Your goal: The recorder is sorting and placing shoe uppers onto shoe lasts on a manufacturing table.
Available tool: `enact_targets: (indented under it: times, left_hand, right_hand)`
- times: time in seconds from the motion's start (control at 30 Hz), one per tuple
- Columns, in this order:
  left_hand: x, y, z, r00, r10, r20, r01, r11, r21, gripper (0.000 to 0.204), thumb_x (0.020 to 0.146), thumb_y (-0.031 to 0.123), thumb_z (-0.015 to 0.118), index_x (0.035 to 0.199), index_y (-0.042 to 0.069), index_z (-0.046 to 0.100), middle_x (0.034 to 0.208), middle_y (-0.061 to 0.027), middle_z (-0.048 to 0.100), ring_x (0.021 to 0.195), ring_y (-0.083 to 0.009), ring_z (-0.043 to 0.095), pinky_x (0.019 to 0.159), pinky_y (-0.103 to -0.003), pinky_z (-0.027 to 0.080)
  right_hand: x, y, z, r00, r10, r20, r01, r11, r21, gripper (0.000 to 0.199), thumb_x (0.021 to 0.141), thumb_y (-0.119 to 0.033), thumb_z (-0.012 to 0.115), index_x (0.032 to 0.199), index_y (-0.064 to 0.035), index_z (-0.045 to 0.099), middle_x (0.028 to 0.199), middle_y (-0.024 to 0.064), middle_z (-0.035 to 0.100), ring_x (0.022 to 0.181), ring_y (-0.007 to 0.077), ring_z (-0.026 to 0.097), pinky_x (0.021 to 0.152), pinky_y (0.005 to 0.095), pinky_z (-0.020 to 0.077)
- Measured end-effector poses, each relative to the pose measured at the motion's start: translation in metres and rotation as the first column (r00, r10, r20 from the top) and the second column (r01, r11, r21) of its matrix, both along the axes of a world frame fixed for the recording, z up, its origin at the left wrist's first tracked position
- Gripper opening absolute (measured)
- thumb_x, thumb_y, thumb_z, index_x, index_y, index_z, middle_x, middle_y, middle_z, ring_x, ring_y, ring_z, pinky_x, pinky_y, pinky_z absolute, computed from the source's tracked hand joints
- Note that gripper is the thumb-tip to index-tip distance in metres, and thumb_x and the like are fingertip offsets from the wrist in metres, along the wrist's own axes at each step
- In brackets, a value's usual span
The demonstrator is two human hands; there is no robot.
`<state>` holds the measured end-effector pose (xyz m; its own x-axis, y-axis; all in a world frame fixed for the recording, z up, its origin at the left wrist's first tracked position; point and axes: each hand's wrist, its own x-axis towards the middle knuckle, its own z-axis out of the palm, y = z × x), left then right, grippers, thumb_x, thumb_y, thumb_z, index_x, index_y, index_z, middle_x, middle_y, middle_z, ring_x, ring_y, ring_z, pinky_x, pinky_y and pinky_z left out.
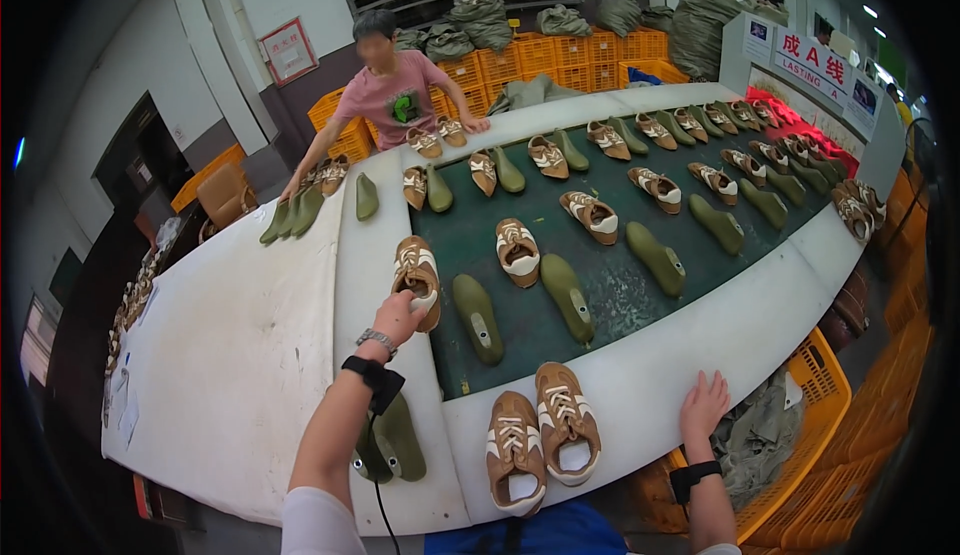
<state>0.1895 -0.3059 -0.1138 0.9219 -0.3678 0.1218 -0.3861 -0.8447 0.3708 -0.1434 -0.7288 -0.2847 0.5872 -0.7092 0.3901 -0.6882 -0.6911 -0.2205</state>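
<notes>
Two brown-and-white shoe uppers point(541, 435) sit side by side on the white tabletop point(230, 345) right in front of the person, just short of the dark green conveyor belt point(610, 285). Left hand point(398, 317) is closed around the heel end of another brown shoe point(417, 273) at the near left edge of that belt, so it's got hold of it, either just setting it down or about to lift it, can't tell which. Right hand point(705, 402) is flat and spread open on the white rim at the belt's near right side, holding nothing.

On the belt, each shoe is paired with an olive-green shoe last point(478, 317) lying beside it, rows running off toward the far end. A couple more green lasts point(392, 442) lie on the tabletop under the left forearm. Another person in a pink shirt point(392, 95) works at the belt's far left corner.

My read: it's the laying-out-pairs stage. Next move probably calls for lining that shoe up beside its last, then reaching back for the two near the belt's front edge.
</notes>
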Motion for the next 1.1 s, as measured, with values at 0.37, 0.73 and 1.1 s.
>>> enact_targets:
  times: [0.37, 0.73, 1.1]
  left_hand:
    - [0.117, -0.041, -0.137, 0.992, 0.116, 0.051, -0.124, 0.97, 0.21, 0.024, 0.079, 0.013, 0.059, 0.1, 0.004, 0.054, 0.099, -0.0204, 0.057, 0.094, -0.0388, 0.058, 0.082, -0.045, 0.048]
    - [0.073, -0.019, -0.027, 0.998, -0.051, -0.022, 0.055, 0.978, 0.202, 0.041, 0.075, 0.028, 0.066, 0.108, 0.005, 0.057, 0.103, -0.0204, 0.061, 0.1, -0.0337, 0.057, 0.086, -0.041, 0.047]
    - [-0.186, 0.156, -0.001, 0.96, 0.033, 0.279, -0.052, 0.997, 0.064, 0.05, 0.072, 0.035, 0.071, 0.11, 0.007, 0.057, 0.119, -0.0199, 0.049, 0.115, -0.0445, 0.039, 0.099, -0.051, 0.031]
  right_hand:
    - [-0.008, 0.009, 0.017, 1.0, -0.002, -0.029, 0.005, 0.994, 0.108, 0.037, 0.083, -0.01, 0.05, 0.12, -0.0069, 0.051, 0.136, 0.0177, 0.036, 0.128, 0.0361, 0.03, 0.106, 0.0486, 0.0197]
    - [-0.004, 0.016, 0.017, 0.998, 0.042, 0.037, -0.045, 0.996, 0.083, 0.035, 0.083, -0.01, 0.051, 0.118, -0.0046, 0.052, 0.133, 0.0201, 0.039, 0.125, 0.0371, 0.032, 0.105, 0.0488, 0.0216]
    - [0.003, 0.014, 0.007, 1.0, 0.008, 0.01, -0.008, 1.0, 0.023, 0.034, 0.087, -0.016, 0.049, 0.12, -0.01, 0.053, 0.133, 0.0159, 0.04, 0.125, 0.0343, 0.034, 0.104, 0.0484, 0.0251]
